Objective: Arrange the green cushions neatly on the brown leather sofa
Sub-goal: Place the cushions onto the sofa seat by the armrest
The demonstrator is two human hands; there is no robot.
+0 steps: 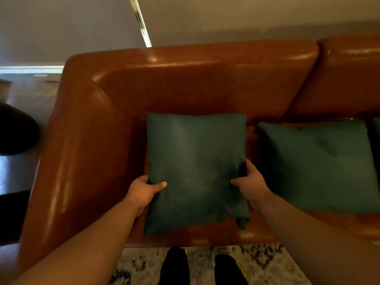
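A square green cushion [195,161] lies on the left seat of the brown leather sofa [185,83], its far edge against the backrest. My left hand [144,192] grips its left edge with the thumb on top. My right hand [249,183] grips its right edge, bunching the fabric. A second green cushion [316,161] lies flat on the seat to the right, a short gap away. A sliver of a third green cushion [376,138] shows at the right frame edge.
The sofa's wide left armrest [67,161] stands beside the held cushion. A patterned rug [267,264] and my dark shoes [174,266] are below the seat front. A dark round object [14,128] sits left of the sofa. A grey wall rises behind.
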